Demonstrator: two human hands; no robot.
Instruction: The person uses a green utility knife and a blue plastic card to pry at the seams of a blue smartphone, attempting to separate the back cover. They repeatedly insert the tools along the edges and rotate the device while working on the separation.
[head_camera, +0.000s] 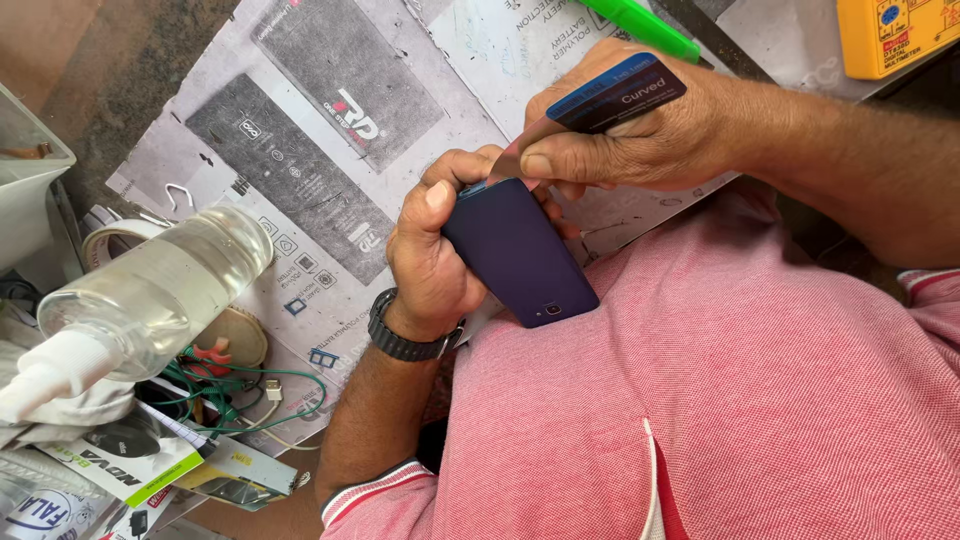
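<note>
Left hand (430, 265) clasps the phone (520, 255) against the shirt (720, 400). Right hand (640, 130) pinches a card (610, 100), wedged at the phone's 12 o'clock edge. Best slid shallow, steady.

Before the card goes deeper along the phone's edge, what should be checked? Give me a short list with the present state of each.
1. Left hand grips the dark blue phone firmly: ok.
2. Phone braced against the red shirt: ok.
3. Right hand pinches the plastic card: ok.
4. Card corner sits at the phone's top edge: ok.
5. Card actually inside the seam: cannot tell.
6. Clear spray bottle away from both hands: ok.
</note>
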